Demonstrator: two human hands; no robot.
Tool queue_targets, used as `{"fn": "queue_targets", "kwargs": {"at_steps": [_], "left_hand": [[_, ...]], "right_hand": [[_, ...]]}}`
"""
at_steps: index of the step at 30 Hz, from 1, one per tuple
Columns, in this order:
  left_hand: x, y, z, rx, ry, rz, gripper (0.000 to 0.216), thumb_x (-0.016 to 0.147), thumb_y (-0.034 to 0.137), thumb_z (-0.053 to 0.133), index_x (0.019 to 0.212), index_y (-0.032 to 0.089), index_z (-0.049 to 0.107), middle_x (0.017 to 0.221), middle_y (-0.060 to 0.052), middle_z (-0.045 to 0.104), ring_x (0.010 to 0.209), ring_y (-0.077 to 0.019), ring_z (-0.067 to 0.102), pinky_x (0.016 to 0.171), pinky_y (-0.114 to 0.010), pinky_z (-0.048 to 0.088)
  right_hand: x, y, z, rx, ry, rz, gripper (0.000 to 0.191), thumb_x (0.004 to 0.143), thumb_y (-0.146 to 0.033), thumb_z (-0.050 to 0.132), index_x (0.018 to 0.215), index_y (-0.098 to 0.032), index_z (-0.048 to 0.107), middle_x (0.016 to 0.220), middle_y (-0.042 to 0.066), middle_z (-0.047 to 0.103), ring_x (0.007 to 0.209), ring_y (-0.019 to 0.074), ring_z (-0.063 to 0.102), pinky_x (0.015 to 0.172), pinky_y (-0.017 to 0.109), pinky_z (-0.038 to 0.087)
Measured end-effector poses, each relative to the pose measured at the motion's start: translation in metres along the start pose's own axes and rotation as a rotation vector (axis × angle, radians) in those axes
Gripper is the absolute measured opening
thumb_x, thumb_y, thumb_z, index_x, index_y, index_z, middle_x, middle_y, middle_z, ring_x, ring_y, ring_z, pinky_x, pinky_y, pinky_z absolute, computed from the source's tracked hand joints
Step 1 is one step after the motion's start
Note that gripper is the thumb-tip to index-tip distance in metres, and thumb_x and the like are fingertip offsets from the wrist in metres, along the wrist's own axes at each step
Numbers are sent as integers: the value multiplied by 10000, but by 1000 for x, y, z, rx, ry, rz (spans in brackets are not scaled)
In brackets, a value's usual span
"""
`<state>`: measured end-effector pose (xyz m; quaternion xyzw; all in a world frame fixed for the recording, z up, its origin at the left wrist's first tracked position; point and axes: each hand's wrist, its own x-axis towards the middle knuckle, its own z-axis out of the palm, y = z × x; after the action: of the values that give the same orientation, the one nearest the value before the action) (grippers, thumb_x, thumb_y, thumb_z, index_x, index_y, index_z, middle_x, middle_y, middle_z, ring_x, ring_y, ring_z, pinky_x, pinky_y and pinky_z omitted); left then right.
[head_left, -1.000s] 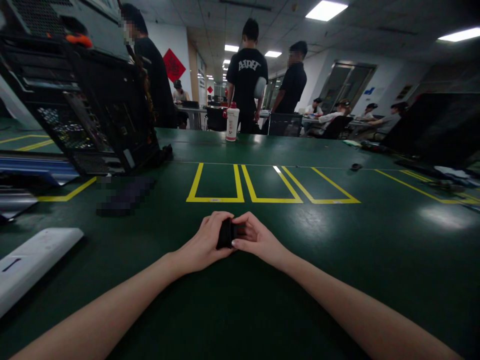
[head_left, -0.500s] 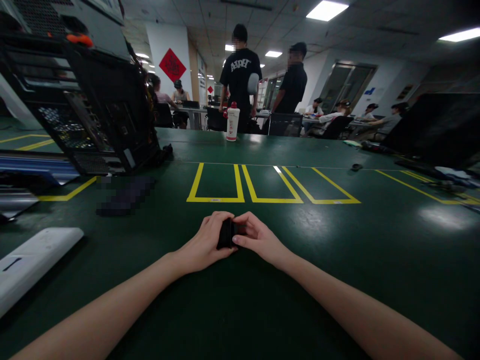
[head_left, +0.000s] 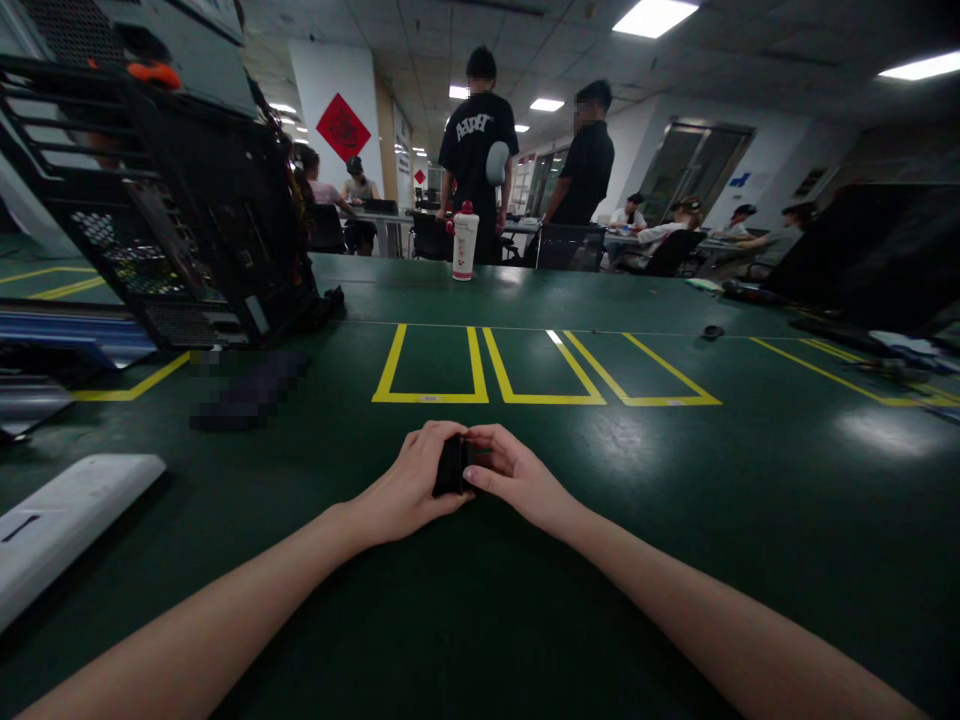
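A small black object [head_left: 449, 468], blocky and dark, is between my two hands just above or on the green tabletop [head_left: 480, 620]; its exact kind does not show. My left hand [head_left: 412, 485] is wrapped round its left side, thumb below and fingers over the top. From the right, my right hand [head_left: 517, 478] grips its other side with thumb and fingertips. Parts of the object are hidden behind the fingers. Beyond the hands, yellow tape outlines [head_left: 431, 398] mark the table.
An open black computer case [head_left: 217, 220] stands at the left. Nearer lie a white box-shaped device [head_left: 75, 525] and a blurred-out dark item [head_left: 251, 390]. A white cup [head_left: 464, 246] with a red lid is at the far edge. A small dark round piece [head_left: 712, 332] lies right. Several people are beyond.
Both hands stay nearly in place round the black object. The right thumb has shifted very slightly left along it. The view has moved a little.
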<state>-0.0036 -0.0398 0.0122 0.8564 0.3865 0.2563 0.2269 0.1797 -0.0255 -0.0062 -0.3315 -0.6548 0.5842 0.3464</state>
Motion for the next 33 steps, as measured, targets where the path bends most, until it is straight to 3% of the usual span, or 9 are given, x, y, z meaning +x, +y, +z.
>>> {"fn": "queue_targets", "kwargs": {"at_steps": [10,18,23,28,33], "left_hand": [[-2,-1,-1,-20,3,-7,540,746,235,597,1193,257,295,1167,-81,403,1055,-260,435,855,-450,409],[-1,-1,0,-25,22,15,549,738,222,603,1192,257,296,1151,-78,420,1059,-257,438,870,-453,395],[-1,-2,0,-17,9,9,527,749,215,583,1187,253,292,1150,-85,407,1039,-259,440,845,-449,408],[0,-2,1,-9,20,15,539,745,242,593,1190,253,290,1156,-86,409,1042,-267,437,852,-473,396],[-1,-1,0,-23,20,19,537,744,234,597,1190,258,299,1146,-79,420,1038,-256,444,855,-456,405]], "right_hand": [[-1,-2,0,30,-14,-20,209,768,-260,556,954,-222,466,997,12,503,942,165,545,792,346,478],[-3,-4,0,-39,1,7,305,771,-255,552,1057,-241,448,1099,31,471,1026,178,500,887,391,425],[-3,-2,1,35,-19,-24,302,723,-207,610,974,-230,443,1066,21,483,1006,178,515,840,368,454],[-1,-2,0,47,-9,-13,202,770,-278,551,939,-225,454,982,13,499,917,162,547,778,345,473],[-1,-3,0,-5,13,-2,248,770,-261,553,998,-244,457,1063,19,483,981,170,522,832,358,457]]}}
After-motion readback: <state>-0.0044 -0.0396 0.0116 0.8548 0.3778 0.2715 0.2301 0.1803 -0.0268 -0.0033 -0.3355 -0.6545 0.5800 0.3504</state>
